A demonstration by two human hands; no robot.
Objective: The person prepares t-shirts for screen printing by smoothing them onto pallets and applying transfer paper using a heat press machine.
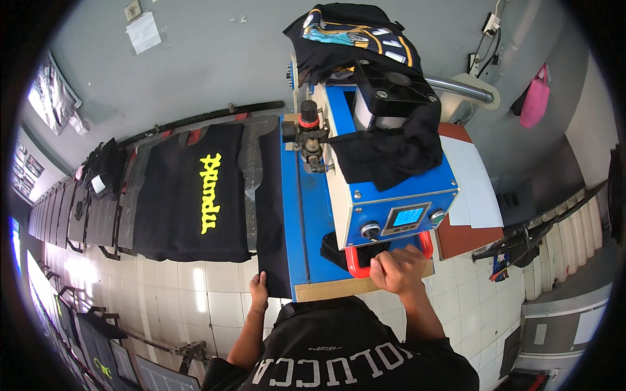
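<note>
A blue and cream heat press (404,182) with a lit screen stands in front of me. My right hand (396,268) is closed around its red handle (357,262). To the left, my left hand (259,287) pinches the near left edge of a black cloth (268,221) that lies along the press's blue bed (297,215). The part of this cloth farther right is hidden by the machine. Some black fabric (336,251) shows under the press head, behind the handle.
On a padded board at the left lies a black garment (176,195) with yellow-green lettering. Several more boards (55,215) line up beyond it. Black cloths drape over the press, one a printed shirt (358,36). White sheets (466,186) lie on a reddish-brown board at the right.
</note>
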